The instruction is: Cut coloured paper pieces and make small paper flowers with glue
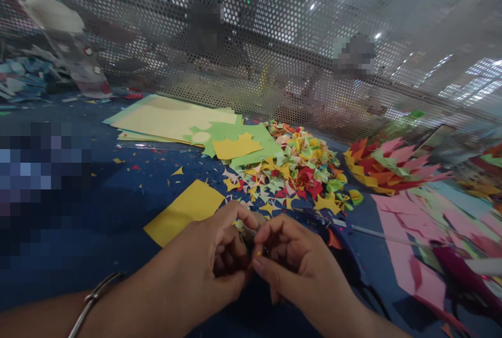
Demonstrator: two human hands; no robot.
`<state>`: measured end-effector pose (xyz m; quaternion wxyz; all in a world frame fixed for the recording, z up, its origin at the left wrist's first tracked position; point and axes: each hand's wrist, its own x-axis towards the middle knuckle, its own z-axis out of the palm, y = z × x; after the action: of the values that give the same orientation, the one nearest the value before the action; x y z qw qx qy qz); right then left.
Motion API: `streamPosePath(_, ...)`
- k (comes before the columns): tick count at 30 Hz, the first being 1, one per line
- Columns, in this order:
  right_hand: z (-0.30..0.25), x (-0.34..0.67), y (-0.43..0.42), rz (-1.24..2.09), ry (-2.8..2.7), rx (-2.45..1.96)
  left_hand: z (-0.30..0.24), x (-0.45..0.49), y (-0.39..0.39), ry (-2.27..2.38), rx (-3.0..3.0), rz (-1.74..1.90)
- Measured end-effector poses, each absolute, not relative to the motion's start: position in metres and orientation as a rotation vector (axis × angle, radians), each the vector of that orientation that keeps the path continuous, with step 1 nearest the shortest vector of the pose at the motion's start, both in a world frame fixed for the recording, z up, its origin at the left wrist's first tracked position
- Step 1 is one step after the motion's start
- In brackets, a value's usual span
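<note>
My left hand and my right hand meet just above the near part of the blue table. Both have fingers curled into a pinch around a small paper piece that is mostly hidden between the fingertips. A metal bangle sits on my left wrist. A yellow paper sheet lies on the table just left of my left hand. A pile of coloured paper scraps lies right behind my hands.
Large pale yellow and green sheets lie at the back. Pink sheets and a stack of cut red and orange shapes fill the right. A dark tool lies by my right hand. A perforated metal screen closes the far edge.
</note>
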<state>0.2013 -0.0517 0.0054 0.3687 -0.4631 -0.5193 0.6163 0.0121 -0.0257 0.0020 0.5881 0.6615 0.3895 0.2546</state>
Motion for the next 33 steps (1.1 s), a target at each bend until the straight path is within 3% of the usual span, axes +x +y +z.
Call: streamPosePath(33,0.0033,0.2027,-0.0544,1.528,-1.414,-1.215,-0.0003,0.0121,-0.0243,0.900,1.465,0.624)
